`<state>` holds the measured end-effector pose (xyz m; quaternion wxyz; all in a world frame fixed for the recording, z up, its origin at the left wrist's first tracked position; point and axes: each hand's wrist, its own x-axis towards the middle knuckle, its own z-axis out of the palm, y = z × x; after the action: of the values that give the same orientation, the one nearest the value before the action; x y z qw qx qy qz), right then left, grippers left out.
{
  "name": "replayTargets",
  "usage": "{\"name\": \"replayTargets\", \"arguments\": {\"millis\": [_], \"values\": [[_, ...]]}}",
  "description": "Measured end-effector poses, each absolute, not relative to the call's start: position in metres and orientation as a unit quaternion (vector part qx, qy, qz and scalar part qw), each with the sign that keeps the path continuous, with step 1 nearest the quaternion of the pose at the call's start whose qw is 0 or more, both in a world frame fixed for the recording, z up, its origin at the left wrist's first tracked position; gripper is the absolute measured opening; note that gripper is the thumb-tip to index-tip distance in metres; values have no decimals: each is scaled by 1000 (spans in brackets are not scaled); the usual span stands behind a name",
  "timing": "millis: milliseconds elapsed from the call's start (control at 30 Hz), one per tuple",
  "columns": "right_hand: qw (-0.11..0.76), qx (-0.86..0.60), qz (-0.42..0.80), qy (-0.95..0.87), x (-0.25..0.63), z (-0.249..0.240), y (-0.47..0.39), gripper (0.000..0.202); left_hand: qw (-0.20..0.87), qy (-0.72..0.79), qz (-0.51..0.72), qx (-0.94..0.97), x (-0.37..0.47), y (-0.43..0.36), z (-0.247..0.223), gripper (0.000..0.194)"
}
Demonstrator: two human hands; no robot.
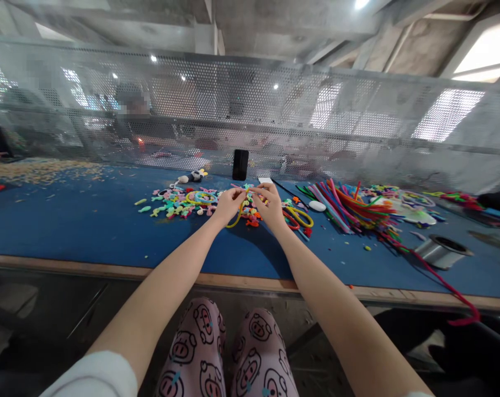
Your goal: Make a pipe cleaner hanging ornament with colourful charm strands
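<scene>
- Perforated metal screening (275, 105) runs across the whole background under a bare concrete ceiling, with a blurred person behind it on the left.
- Below it, a long blue tabletop (68, 220) with a wooden front edge carries everything else.
- On the right lies a big loose bundle of coloured pipe cleaners (349, 207), fanned out flat, one red strand trailing off over the tabletop's edge.
- Near the bundle, toward the front edge, stands a round metal tin (440, 251), lying tilted with its mouth open; what is in it cannot be made out.
- Left of the hands, small bright bent shapes (175, 201) are scattered in a heap straight on the cloth, not in any container.
- A dark phone (240, 164) stands upright against the screen, behind the hands.
- The left hand (227, 205) and right hand (270, 205) are close together above the middle of the tabletop, fingertips pinching a yellow pipe cleaner (238, 216) between them; its loop hangs down under the left hand.
- A small white oval piece (317, 206) rests just right of the right hand.
</scene>
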<state>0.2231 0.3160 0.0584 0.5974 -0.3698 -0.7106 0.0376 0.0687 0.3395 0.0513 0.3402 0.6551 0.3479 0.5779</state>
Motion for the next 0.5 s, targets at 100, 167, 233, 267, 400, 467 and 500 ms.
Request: {"name": "replayTargets", "arguments": {"millis": [100, 167, 233, 267, 400, 467, 500], "values": [[594, -379, 47, -709, 223, 59, 316, 22, 343, 347, 575, 657, 68, 338, 52, 19], [593, -391, 66, -701, 222, 59, 316, 22, 347, 346, 575, 655, 68, 338, 52, 20], [601, -400, 95, -686, 221, 59, 318, 24, 354, 341, 573, 655, 68, 337, 53, 21], [606, -404, 110, -677, 221, 59, 319, 25, 358, 338, 570, 657, 68, 337, 53, 22], [614, -411, 151, -657, 222, 58, 322, 26, 372, 333, 561, 660, 69, 333, 56, 21], [614, -409, 153, -657, 222, 58, 324, 27, 385, 337, 561, 651, 69, 331, 57, 20], [614, -408, 150, -659, 223, 57, 324, 29, 393, 339, 560, 645, 69, 331, 58, 20]]}}
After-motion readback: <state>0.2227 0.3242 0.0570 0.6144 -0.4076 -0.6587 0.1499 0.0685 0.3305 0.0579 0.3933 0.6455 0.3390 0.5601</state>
